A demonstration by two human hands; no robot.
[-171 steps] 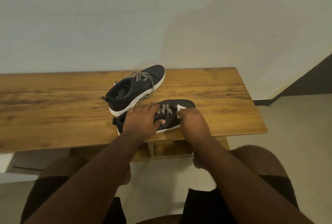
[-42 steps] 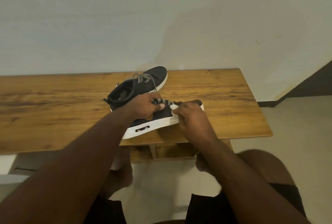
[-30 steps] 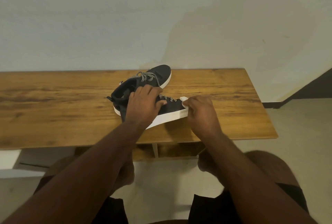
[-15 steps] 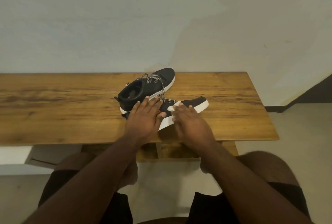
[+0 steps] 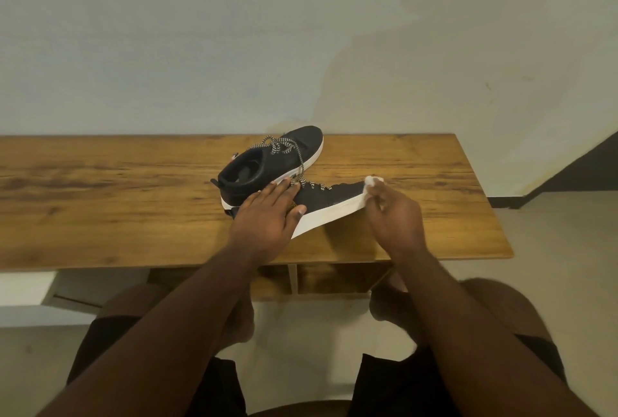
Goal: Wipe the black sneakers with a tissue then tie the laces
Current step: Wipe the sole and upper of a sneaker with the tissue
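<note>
Two black sneakers with white soles lie on a wooden table (image 5: 100, 202). The far sneaker (image 5: 267, 166) stands upright with loose black-and-white laces. The near sneaker (image 5: 331, 206) is tilted on its side, white sole facing me. My left hand (image 5: 267, 216) presses flat on its heel and side, holding it down. My right hand (image 5: 391, 212) pinches a small white tissue (image 5: 372, 181) against the sneaker's toe. The toe tip is hidden behind the tissue and fingers.
A pale wall stands right behind the table. The table's right edge (image 5: 481, 202) drops to a light floor with a dark baseboard at far right. My bare knees and black shorts sit below the front edge, above a lower shelf.
My right hand has slid with the tissue from mid-sole rightward to the toe of the near sneaker. The left hand stays pressed on the heel side.
</note>
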